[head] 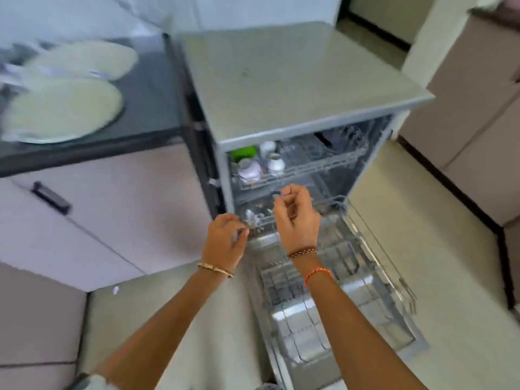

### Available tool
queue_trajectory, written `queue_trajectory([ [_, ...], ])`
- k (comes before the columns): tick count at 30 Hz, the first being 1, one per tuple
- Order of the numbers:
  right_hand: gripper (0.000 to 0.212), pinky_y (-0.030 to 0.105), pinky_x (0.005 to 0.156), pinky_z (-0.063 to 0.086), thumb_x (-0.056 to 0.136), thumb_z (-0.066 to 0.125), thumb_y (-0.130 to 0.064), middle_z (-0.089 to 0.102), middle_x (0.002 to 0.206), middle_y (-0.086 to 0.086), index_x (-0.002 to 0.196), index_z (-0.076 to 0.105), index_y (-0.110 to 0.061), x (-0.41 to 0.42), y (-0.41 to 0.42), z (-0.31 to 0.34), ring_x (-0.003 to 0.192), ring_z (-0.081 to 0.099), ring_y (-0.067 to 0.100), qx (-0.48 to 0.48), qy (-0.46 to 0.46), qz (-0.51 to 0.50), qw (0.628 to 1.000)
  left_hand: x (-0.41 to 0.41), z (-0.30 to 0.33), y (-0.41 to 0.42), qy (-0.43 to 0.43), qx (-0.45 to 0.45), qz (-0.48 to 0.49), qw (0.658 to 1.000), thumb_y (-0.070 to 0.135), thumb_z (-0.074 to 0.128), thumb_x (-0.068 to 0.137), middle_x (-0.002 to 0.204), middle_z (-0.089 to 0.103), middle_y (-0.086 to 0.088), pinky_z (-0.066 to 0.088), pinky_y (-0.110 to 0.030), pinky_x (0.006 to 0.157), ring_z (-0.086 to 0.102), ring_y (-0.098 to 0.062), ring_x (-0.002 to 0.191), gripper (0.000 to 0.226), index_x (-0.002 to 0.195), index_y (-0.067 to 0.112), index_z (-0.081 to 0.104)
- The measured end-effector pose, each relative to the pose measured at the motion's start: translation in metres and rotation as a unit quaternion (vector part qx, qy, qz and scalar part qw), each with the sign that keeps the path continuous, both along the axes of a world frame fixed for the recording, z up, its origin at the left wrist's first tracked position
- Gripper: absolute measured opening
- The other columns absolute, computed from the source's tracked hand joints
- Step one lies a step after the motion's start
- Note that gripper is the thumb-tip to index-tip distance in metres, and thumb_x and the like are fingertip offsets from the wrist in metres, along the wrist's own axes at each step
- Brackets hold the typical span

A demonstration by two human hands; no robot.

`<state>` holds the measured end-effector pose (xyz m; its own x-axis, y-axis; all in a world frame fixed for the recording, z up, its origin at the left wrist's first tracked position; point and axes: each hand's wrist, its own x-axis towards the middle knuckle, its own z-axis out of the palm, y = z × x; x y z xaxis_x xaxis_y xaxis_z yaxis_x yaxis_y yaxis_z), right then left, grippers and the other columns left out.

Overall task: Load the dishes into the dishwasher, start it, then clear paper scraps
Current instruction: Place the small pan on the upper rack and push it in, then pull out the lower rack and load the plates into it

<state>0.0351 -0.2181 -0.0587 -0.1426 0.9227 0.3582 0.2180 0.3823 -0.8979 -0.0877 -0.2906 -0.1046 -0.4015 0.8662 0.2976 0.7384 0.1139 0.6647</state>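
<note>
Both hands are hovering at the open dishwasher (295,88). The left hand (225,240), at seven o'clock of the right, is pinching something small and metallic, too blurred to name, by the lower rack (377,266), which is standing pulled out and mostly bare. The right hand (295,218) is hanging with fingers (281,205) loosely curled, grasping nothing. Cups (274,159) are sitting in the upper rack. Two plates (60,108) are waiting on the worktop (152,108) at ten o'clock; they are likely rigid, slick and breakable, best taken by the rim, one at a time.
</note>
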Motion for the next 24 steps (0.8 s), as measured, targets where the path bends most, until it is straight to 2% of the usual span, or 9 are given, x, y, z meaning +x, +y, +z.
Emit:
queue_trajectory([
  [2,0.006,0.020,0.051,0.036,0.079,0.050,-0.031,0.045,0.050,-0.012,0.082,0.053,-0.027,-0.049,-0.026,0.024,0.045,0.042,0.001,0.016,0.019,0.063,0.998,-0.039,0.024,-0.037,-0.022,0.042,0.061,0.997,0.025,0.046,0.077,0.081,0.062,-0.018,0.038,-0.021,0.080,0.050,-0.016,0.086,0.033,0.072,0.002,0.068],
  [4,0.010,0.022,0.050,0.038,0.079,0.051,-0.023,0.048,0.053,-0.012,0.076,0.049,-0.032,-0.100,-0.056,0.049,0.045,0.039,0.001,-0.010,0.073,0.113,0.991,-0.077,0.053,-0.078,-0.022,0.054,0.113,0.992,0.023,0.048,0.078,0.084,0.063,-0.016,0.036,-0.018,0.077,0.049,-0.012,0.087,0.030,0.076,0.002,0.068],
  [7,0.014,0.027,0.047,0.042,0.079,0.049,-0.018,0.050,0.061,-0.006,0.075,0.051,-0.031,-0.174,-0.115,0.085,0.048,0.042,0.011,-0.065,0.134,0.199,0.969,-0.133,0.096,-0.154,0.000,0.064,0.194,0.979,0.005,0.060,0.081,0.091,0.062,-0.014,0.042,-0.024,0.072,0.052,-0.016,0.085,0.009,0.085,0.002,0.067],
  [9,0.020,0.021,0.042,0.041,0.082,0.051,-0.007,0.051,0.065,0.001,0.077,0.052,-0.026,-0.211,-0.147,0.098,0.047,0.043,0.014,-0.087,0.154,0.251,0.952,-0.162,0.118,-0.196,-0.001,0.056,0.241,0.969,0.002,0.061,0.083,0.099,0.059,-0.011,0.044,-0.029,0.077,0.049,-0.015,0.087,0.011,0.093,0.003,0.066],
  [11,0.027,0.017,0.041,0.039,0.085,0.050,0.004,0.050,0.065,0.004,0.077,0.052,-0.022,-0.243,-0.176,0.107,0.047,0.043,0.017,-0.106,0.160,0.304,0.933,-0.186,0.134,-0.237,-0.020,0.058,0.291,0.955,0.005,0.060,0.085,0.104,0.056,-0.008,0.044,-0.024,0.083,0.048,-0.013,0.088,0.015,0.100,0.004,0.064],
  [14,0.028,0.018,0.041,0.041,0.086,0.050,0.005,0.051,0.064,0.002,0.077,0.053,-0.021,-0.278,-0.209,0.112,0.043,0.045,0.008,-0.127,0.145,0.350,0.917,-0.206,0.146,-0.289,-0.032,0.058,0.358,0.932,0.007,0.060,0.086,0.105,0.053,-0.006,0.035,-0.011,0.075,0.048,-0.012,0.087,0.019,0.104,0.003,0.063],
  [16,0.025,0.017,0.041,0.040,0.088,0.051,0.000,0.053,0.064,0.000,0.076,0.054,-0.021,-0.300,-0.226,0.111,0.044,0.046,0.003,-0.160,0.135,0.358,0.910,-0.215,0.148,-0.316,-0.055,0.050,0.407,0.910,0.010,0.059,0.088,0.109,0.051,-0.005,0.034,-0.012,0.073,0.049,-0.013,0.088,0.021,0.108,0.005,0.062],
  [20,0.021,0.014,0.041,0.041,0.089,0.052,-0.008,0.052,0.065,-0.002,0.072,0.054,-0.019,-0.340,-0.240,0.109,0.055,0.047,0.010,-0.262,0.115,0.315,0.905,-0.233,0.143,-0.340,-0.101,0.050,0.468,0.876,0.014,0.058,0.089,0.117,0.056,-0.006,0.036,-0.019,0.073,0.051,-0.012,0.087,0.023,0.111,0.008,0.061],
  [24,0.005,0.021,0.054,0.045,0.090,0.052,-0.012,0.055,0.078,0.000,0.091,0.057,-0.013,-0.363,-0.224,0.101,0.066,0.051,0.010,-0.352,0.018,0.356,0.865,-0.255,0.138,-0.321,-0.165,0.082,0.480,0.858,0.014,0.059,0.088,0.114,0.060,-0.008,0.039,-0.021,0.070,0.052,-0.012,0.079,0.019,0.107,0.010,0.061],
])
